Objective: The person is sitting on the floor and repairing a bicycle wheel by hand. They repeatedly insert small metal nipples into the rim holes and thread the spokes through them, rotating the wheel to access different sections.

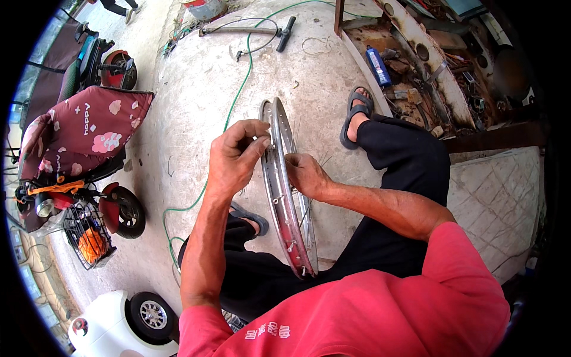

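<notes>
A metal wheel rim [279, 196] with thin spokes stands upright on edge between my knees, seen nearly edge-on. My left hand [235, 157] pinches at the upper part of the rim, thumb and fingers closed on its left edge, perhaps on a small spoke nipple too small to make out. My right hand [304, 174] rests against the rim's right side, fingers curled around spokes there. I wear a red shirt, black trousers and grey sandals [355, 113].
A green hose [235, 98] runs across the concrete floor. A hand pump [262, 31] lies further off. A cluttered tool tray [416, 71] with a blue can is at right. Scooters [83, 172] and a white vehicle [125, 318] stand at left.
</notes>
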Demonstrator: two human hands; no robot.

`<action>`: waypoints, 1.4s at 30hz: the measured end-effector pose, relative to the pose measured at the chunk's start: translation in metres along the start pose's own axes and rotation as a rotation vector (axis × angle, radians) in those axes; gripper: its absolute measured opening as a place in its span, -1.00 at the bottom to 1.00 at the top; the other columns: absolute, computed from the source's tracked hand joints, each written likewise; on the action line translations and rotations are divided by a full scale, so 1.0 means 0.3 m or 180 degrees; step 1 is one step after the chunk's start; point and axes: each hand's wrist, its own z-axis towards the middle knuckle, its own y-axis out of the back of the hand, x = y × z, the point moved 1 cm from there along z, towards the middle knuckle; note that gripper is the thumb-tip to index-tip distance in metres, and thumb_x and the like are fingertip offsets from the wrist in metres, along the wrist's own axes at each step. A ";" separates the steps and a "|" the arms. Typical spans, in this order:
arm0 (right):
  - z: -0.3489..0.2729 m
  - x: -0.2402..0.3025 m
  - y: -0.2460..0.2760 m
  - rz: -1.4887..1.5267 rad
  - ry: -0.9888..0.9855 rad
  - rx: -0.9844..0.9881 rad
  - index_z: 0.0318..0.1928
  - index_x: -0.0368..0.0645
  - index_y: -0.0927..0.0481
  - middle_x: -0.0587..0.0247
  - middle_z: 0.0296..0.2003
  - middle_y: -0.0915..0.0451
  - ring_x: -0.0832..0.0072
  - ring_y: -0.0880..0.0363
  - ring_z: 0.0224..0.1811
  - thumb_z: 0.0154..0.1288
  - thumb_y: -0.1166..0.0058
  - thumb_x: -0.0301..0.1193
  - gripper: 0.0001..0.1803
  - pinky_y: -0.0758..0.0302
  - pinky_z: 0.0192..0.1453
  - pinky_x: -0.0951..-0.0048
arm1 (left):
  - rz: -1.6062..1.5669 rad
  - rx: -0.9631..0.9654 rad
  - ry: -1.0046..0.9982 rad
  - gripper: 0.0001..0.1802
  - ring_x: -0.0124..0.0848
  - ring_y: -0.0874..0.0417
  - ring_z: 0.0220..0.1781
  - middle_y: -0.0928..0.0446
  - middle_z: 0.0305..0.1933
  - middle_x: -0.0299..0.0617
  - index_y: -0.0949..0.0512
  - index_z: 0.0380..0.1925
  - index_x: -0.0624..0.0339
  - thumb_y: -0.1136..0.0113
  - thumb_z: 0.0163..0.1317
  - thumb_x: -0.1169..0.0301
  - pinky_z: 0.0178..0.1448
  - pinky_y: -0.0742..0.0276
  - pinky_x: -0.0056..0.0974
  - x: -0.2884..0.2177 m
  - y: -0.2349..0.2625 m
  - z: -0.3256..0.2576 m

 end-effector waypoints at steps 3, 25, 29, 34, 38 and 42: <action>0.001 0.002 0.000 0.0043 0.0044 0.0008 -0.56 -0.18 -0.47 0.35 -0.65 -0.38 0.54 -0.34 -0.54 0.37 0.11 0.24 -0.29 -0.31 -0.43 0.35 | 0.0137 0.0188 0.0126 -0.82 -0.69 -0.39 -0.48 -0.56 -0.38 -0.39 -0.61 -0.15 0.28 -0.19 0.25 0.66 -0.42 -0.31 -0.52 -0.012 0.013 -0.005; 0.012 -0.009 -0.007 0.0017 0.0074 -0.0015 -0.56 -0.19 -0.49 0.34 -0.64 -0.40 0.53 -0.35 -0.53 0.31 0.14 0.36 -0.21 -0.33 -0.41 0.35 | 0.0223 0.0141 -0.0280 -0.80 -0.60 -0.44 -0.39 -0.52 0.00 -0.23 -0.62 -0.17 0.27 -0.22 0.19 0.58 -0.30 -0.42 -0.45 0.047 0.032 0.009; 0.012 -0.019 -0.002 0.0073 0.0083 -0.0017 -0.56 -0.19 -0.49 0.34 -0.64 -0.40 0.52 -0.35 -0.53 0.31 0.14 0.35 -0.22 -0.33 -0.41 0.35 | -0.0071 0.0317 -0.0119 -0.81 -0.60 -0.43 -0.40 -0.51 -0.01 -0.23 -0.61 -0.19 0.27 -0.29 0.17 0.54 -0.28 -0.42 -0.44 -0.012 0.018 0.007; 0.010 -0.012 -0.004 0.0065 0.0106 -0.0012 -0.56 -0.19 -0.48 0.34 -0.64 -0.41 0.53 -0.35 -0.53 0.32 0.13 0.34 -0.23 -0.33 -0.41 0.35 | 0.0169 0.0117 -0.0069 -0.81 -0.58 -0.46 -0.35 -0.50 0.02 -0.21 -0.62 -0.17 0.27 -0.20 0.19 0.59 -0.26 -0.44 -0.42 0.032 0.028 0.000; 0.009 -0.016 -0.008 0.0070 0.0048 -0.0003 -0.55 -0.19 -0.49 0.33 -0.64 -0.41 0.52 -0.36 -0.53 0.32 0.12 0.32 -0.24 -0.33 -0.41 0.34 | 0.0363 0.0390 -0.0453 -0.79 -0.62 -0.49 -0.29 -0.49 0.08 -0.22 -0.58 -0.11 0.29 -0.20 0.25 0.56 -0.23 -0.47 -0.44 0.024 0.044 0.005; 0.008 -0.015 -0.007 0.0118 0.0080 -0.0083 -0.55 -0.20 -0.49 0.32 -0.64 -0.41 0.52 -0.36 -0.53 0.33 0.11 0.30 -0.25 -0.33 -0.40 0.33 | 0.0237 0.0284 -0.0176 -0.82 -0.59 -0.49 -0.27 -0.49 0.08 -0.19 -0.60 -0.15 0.29 -0.20 0.24 0.56 -0.21 -0.47 -0.42 -0.005 0.035 -0.006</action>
